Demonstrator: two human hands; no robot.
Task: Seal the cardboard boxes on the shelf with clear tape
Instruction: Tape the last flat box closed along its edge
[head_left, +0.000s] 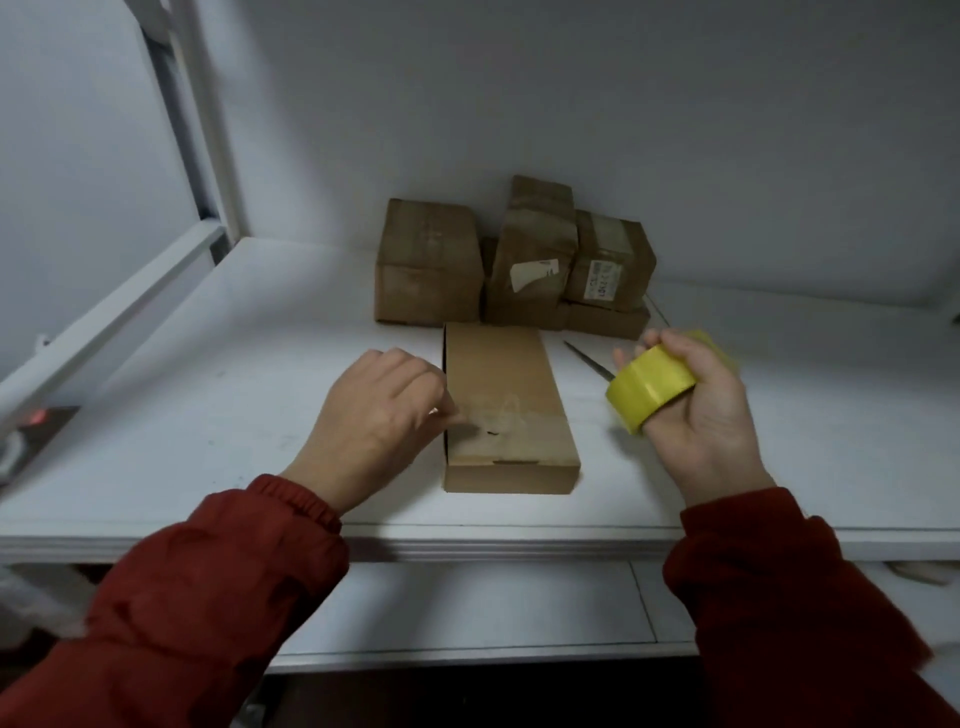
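On the left, my left hand (379, 410) is hanging low over the white shelf (208, 415), its fingers curled down at the left edge of the long flat box (506, 364). The fingertips are touching the end of the strip of clear tape (519, 418) lying across the lid. Whether I am pinching that end or only pressing it, I cannot tell.

The box is lying lengthwise in front of me, near the shelf's front edge, and the strip is looking wrinkled and cloudy in its middle. I am judging that to be the main risk. If I am rubbing or pulling sideways, the creases could set, the tape could lift off the cardboard, or the light box could slide to the right.

Behind it, the stacked boxes (431, 260) are standing against the back wall, out of the way. To the right of the flat box a thin metal blade (589, 358) is lying on the shelf, its near end passing behind the yellow tape roll (649, 387). Reaching down there without looking, I could catch a finger on it.

My right hand (696, 410) is gripping the roll, holding it up off the shelf and apart from the box. I am seeing no tape running from roll to strip, though clear film would be hard to make out. If some is there, a tug could peel the strip away.
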